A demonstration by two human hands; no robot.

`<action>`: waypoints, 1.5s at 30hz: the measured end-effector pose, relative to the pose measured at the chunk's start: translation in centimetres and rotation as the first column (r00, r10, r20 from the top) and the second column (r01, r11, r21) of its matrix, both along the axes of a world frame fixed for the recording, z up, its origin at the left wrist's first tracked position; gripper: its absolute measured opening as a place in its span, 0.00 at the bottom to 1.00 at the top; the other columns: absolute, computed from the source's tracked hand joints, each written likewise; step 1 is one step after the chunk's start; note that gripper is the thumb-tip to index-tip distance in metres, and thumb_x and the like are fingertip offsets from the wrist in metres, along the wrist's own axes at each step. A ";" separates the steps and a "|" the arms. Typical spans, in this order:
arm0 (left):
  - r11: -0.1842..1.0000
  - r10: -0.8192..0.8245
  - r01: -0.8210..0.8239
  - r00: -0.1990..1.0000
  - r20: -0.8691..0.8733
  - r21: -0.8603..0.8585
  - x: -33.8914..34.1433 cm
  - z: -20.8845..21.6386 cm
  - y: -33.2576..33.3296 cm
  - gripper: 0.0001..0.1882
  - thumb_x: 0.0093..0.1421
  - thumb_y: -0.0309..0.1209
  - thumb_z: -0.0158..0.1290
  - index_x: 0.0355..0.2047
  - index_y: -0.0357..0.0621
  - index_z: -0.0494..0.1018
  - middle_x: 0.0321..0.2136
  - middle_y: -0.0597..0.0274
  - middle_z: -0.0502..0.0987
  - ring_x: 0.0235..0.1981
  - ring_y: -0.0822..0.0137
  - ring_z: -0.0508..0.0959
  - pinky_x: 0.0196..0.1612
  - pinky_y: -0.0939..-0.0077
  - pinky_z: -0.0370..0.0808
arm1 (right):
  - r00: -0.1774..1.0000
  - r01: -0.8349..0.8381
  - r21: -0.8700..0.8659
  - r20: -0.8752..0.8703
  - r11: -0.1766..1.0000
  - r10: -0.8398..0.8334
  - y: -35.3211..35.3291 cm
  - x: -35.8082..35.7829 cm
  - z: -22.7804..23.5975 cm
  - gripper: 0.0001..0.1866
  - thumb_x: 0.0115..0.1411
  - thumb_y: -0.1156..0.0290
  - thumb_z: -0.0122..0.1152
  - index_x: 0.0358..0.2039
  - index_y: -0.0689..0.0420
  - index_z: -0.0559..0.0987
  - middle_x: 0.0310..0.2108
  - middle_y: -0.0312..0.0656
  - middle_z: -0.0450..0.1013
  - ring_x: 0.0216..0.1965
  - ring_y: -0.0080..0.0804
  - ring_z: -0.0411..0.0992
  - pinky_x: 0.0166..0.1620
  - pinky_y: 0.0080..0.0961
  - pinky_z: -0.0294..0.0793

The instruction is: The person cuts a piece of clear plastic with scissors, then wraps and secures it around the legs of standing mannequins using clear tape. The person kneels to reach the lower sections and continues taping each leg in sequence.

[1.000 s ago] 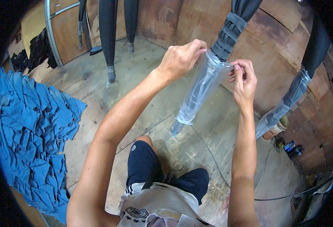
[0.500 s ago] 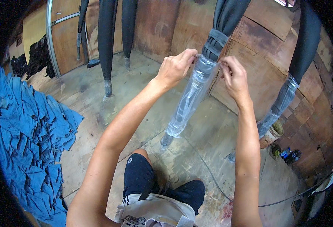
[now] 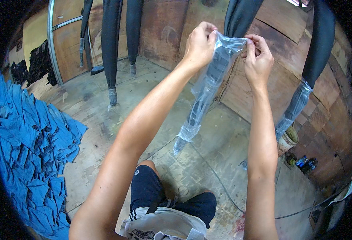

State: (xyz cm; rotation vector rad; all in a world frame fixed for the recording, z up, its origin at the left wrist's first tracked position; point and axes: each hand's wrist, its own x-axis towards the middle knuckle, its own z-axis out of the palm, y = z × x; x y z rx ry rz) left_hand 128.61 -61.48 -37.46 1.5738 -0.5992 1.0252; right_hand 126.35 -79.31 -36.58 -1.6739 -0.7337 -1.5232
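Observation:
In front of me hangs a long bundle of dark cloth (image 3: 240,16), narrowing toward its lower end. A clear plastic sleeve (image 3: 208,84) surrounds that lower part, bunched near its bottom, with dark bands showing through. My left hand (image 3: 202,44) pinches the sleeve's upper edge on the left side. Across from it, my right hand (image 3: 258,60) pinches the same edge on the right. Between the two hands the plastic is stretched taut around the cloth. Both hands are closed, thumb against fingers.
Another dark bundle with plastic round its end (image 3: 294,106) hangs at right, above a bucket (image 3: 288,142). More dark bundles (image 3: 112,48) hang at far left. Crumpled blue cloth (image 3: 36,156) covers the left floor. A black cable (image 3: 220,182) crosses the floor. Wooden panels (image 3: 164,28) stand behind.
Both hands have moved up, drawing the plastic sleeve's upper edge higher along the dark cloth. The banded part of the bundle is now under the plastic.

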 end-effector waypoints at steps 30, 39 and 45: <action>0.827 -0.544 0.560 0.779 -0.312 -0.046 -2.8 -0.9 -2.8 0.26 0.61 0.53 0.63 0.41 0.40 0.79 0.31 0.66 0.79 0.32 0.75 0.77 0.37 0.77 0.75 | 0.390 -0.647 0.686 -0.078 0.333 0.917 0.0 5.2 -3.2 0.16 0.62 0.74 0.70 0.49 0.62 0.78 0.41 0.44 0.81 0.38 0.25 0.79 0.40 0.18 0.80; 0.870 -0.486 0.485 0.816 -0.313 -0.087 -2.2 -0.6 -2.6 0.22 0.56 0.46 0.65 0.37 0.37 0.82 0.30 0.61 0.81 0.31 0.72 0.79 0.36 0.73 0.76 | 0.903 -0.075 0.472 -0.342 0.878 0.261 3.9 0.7 -9.3 0.22 0.77 0.57 0.44 0.45 0.64 0.79 0.39 0.40 0.78 0.39 0.22 0.73 0.44 0.21 0.72; 0.720 -0.660 0.684 0.627 -0.414 -0.111 -1.2 -0.1 -1.5 0.23 0.60 0.43 0.62 0.46 0.35 0.77 0.42 0.50 0.84 0.42 0.64 0.83 0.53 0.69 0.77 | 0.599 -0.602 0.548 -0.170 0.580 0.782 4.2 4.8 -9.1 0.23 0.76 0.54 0.48 0.45 0.63 0.81 0.39 0.34 0.79 0.39 0.19 0.73 0.44 0.18 0.71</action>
